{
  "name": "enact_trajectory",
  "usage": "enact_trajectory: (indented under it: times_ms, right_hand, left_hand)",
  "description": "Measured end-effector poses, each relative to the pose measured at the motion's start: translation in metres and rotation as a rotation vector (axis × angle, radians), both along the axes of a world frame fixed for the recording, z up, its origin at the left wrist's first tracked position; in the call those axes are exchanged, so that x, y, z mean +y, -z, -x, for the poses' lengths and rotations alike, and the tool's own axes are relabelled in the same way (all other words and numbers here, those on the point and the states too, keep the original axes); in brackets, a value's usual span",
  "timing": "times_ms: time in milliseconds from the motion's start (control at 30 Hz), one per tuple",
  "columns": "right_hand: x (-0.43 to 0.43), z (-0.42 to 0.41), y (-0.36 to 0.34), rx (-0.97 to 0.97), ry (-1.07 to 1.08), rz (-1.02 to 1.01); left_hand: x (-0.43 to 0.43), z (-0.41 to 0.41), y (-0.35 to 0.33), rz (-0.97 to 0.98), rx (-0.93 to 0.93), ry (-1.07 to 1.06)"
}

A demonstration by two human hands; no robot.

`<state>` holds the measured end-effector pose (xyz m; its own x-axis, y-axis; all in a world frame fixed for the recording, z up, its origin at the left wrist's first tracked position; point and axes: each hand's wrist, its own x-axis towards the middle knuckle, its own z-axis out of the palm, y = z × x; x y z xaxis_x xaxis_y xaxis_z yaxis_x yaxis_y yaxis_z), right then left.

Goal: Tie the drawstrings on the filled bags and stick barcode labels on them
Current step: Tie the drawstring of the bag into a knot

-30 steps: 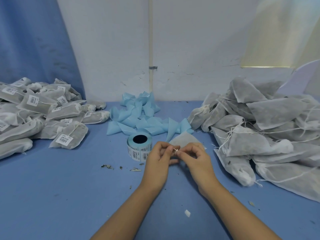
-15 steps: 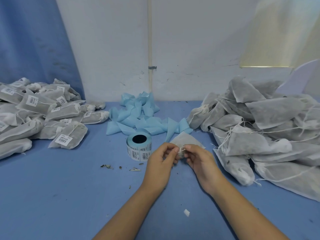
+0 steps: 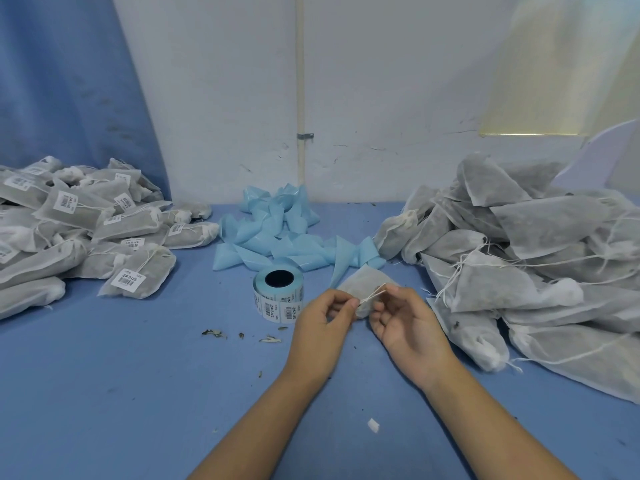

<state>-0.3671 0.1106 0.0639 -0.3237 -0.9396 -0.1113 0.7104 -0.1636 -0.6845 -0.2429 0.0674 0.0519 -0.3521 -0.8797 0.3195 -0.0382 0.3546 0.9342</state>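
Observation:
A small grey filled bag (image 3: 360, 284) lies on the blue table in the middle, its mouth toward me. My left hand (image 3: 325, 323) pinches one end of its white drawstring (image 3: 373, 296) between thumb and forefinger. My right hand (image 3: 405, 320) pinches the other end, palm turned up, fingers curled. The string runs taut between both hands above the bag's mouth. A roll of barcode labels (image 3: 278, 296) stands just left of my left hand.
A heap of labelled, tied bags (image 3: 86, 226) fills the left side. A larger heap of unlabelled bags (image 3: 526, 265) with loose strings fills the right. Blue backing-paper scraps (image 3: 277, 233) lie by the wall. Leaf crumbs (image 3: 214, 333) and a white scrap (image 3: 373, 425) dot the table (image 3: 121, 393).
My hands have drawn slightly apart, pulling the drawstring out longer between them. My right hand has turned palm up. The bag stays in place.

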Motion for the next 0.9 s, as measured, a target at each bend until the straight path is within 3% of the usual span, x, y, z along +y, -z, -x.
enact_trajectory:
  times_ms: [100,233,300,533,700,900]
  right_hand:
    - [0.001,-0.0014,0.0005,-0.059,-0.077,0.024]
    - [0.0037,-0.0029,-0.0015,-0.104,-0.203,0.092]
    - [0.0052,-0.0033,-0.0027,-0.104,-0.255,0.119]
    - [0.0084,-0.0068,-0.0024,-0.055,-0.43,0.196]
    - [0.0062,-0.0031,-0.001,-0.066,-0.333,0.2]
    - [0.0036,-0.0021,-0.0004,-0.017,-0.195,0.118]
  left_hand:
    - [0.0011,-0.0024,0.0008,0.121,-0.108,-0.078]
    - [0.0044,-0.0031,0.0019,0.503,-0.294,-0.124]
    - [0.005,-0.0032,0.0026,0.575,-0.34,-0.116]
    - [0.0008,-0.005,0.0019,0.486,-0.255,-0.138]
    - [-0.0027,-0.0056,0.0017,0.348,-0.142,-0.195]
    - [0.0047,-0.0084,-0.0029,0.183,0.124,-0.2]
